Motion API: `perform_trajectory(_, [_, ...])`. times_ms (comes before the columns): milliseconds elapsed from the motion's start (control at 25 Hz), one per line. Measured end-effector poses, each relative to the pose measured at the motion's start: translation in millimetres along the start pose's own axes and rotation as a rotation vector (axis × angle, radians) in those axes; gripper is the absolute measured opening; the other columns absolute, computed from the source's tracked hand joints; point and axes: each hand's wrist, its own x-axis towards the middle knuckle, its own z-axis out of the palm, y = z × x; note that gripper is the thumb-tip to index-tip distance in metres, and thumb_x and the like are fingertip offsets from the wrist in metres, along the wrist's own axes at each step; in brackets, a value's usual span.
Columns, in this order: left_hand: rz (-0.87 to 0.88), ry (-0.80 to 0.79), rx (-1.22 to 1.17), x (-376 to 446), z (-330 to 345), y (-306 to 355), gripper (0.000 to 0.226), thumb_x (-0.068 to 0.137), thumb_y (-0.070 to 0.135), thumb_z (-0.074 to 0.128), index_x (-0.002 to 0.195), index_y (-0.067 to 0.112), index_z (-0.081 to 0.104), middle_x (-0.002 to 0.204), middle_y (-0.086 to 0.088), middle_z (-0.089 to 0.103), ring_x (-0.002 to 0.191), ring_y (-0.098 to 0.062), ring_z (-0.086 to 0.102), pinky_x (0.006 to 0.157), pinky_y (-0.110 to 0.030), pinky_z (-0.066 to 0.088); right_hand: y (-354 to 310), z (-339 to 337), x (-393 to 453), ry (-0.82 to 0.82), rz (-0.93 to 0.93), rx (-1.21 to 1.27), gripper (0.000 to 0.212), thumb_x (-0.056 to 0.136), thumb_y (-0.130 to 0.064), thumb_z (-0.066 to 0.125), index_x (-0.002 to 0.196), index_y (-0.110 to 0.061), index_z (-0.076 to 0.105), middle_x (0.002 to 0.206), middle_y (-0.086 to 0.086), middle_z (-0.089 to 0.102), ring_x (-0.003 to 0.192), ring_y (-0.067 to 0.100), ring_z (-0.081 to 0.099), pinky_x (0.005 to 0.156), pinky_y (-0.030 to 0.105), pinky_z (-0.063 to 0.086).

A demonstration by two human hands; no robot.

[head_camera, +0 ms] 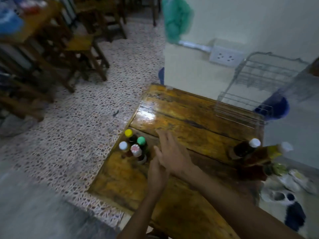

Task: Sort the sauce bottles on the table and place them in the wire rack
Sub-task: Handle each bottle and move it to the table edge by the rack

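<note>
Several sauce bottles cluster at the left edge of the wooden table (pixel 181 121): a yellow-capped bottle (pixel 128 133), a green-capped bottle (pixel 141 140), a white-capped bottle (pixel 123 146) and a pink-capped bottle (pixel 136 149). More bottles stand at the table's right edge, among them a white-capped dark bottle (pixel 248 147) and a blurred amber bottle (pixel 265 153). The empty wire rack (pixel 259 87) sits at the far right corner. My left hand (pixel 158 171) and my right hand (pixel 172 152) overlap just right of the left cluster, fingers spread, holding nothing.
A blue object (pixel 274 107) lies beside the rack. A wall socket (pixel 225 56) and a green plastic bag (pixel 176 18) are on the wall behind. Wooden chairs (pixel 81 49) stand across the terrazzo floor to the left. Clutter lies on the floor at the right.
</note>
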Motion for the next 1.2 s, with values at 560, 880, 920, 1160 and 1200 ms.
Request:
perform_trajectory(560, [-0.117,0.241,0.007,-15.3,-43.5,-23.0,0.055,0.087,0.039,0.068,0.129,0.006,0.056,0.121,-0.012,0.064,0.104,-0.032,0.064,0.075,-0.042,0.052,-30.1,25.5,-21.1,-0.033,-0.296,-0.199,0.027,0.102,-0.043,0.049,0.114,-0.019,0.05,0.106,0.006,0.061,0.099,0.028,0.059,0.064,0.04,0.052])
perform_trajectory(880, [0.272,-0.228,-0.034,6.8,-19.4,26.3,0.026,0.08,0.041,0.075,0.105,0.04,0.067,0.092,0.016,0.075,0.08,-0.002,0.071,0.062,-0.033,0.058,41.2,-62.6,-64.0,0.131,-0.259,-0.481,0.038,0.104,-0.038,0.036,0.081,-0.019,0.059,0.07,-0.001,0.057,0.062,0.017,0.048,0.042,0.028,0.032])
perform_trajectory(920, [0.304,-0.251,0.019,10.1,-12.8,33.5,0.026,0.08,0.042,0.073,0.105,0.037,0.066,0.088,0.013,0.074,0.075,-0.004,0.07,0.059,-0.036,0.056,51.7,-71.6,-68.0,0.133,-0.185,-0.534,0.04,0.103,-0.036,0.039,0.072,-0.018,0.058,0.062,-0.002,0.056,0.053,0.018,0.048,0.04,0.026,0.034])
perform_trajectory(1160, [0.376,-0.145,0.312,2.7,28.8,52.5,0.019,0.083,0.038,0.074,0.093,0.027,0.062,0.075,0.006,0.069,0.063,-0.016,0.064,0.047,-0.031,0.04,79.1,-74.5,-91.1,-0.125,0.175,-0.649,0.013,0.094,-0.019,0.06,0.105,-0.011,0.061,0.066,0.004,0.045,0.054,0.025,0.045,0.046,0.028,0.039])
perform_trajectory(1200, [0.376,-0.161,0.288,1.5,30.7,53.2,0.02,0.084,0.037,0.074,0.097,0.025,0.064,0.076,0.006,0.07,0.063,-0.017,0.064,0.048,-0.032,0.041,81.4,-73.7,-94.3,-0.102,0.188,-0.64,0.023,0.095,-0.018,0.059,0.118,-0.012,0.059,0.066,0.005,0.044,0.054,0.025,0.043,0.045,0.027,0.036])
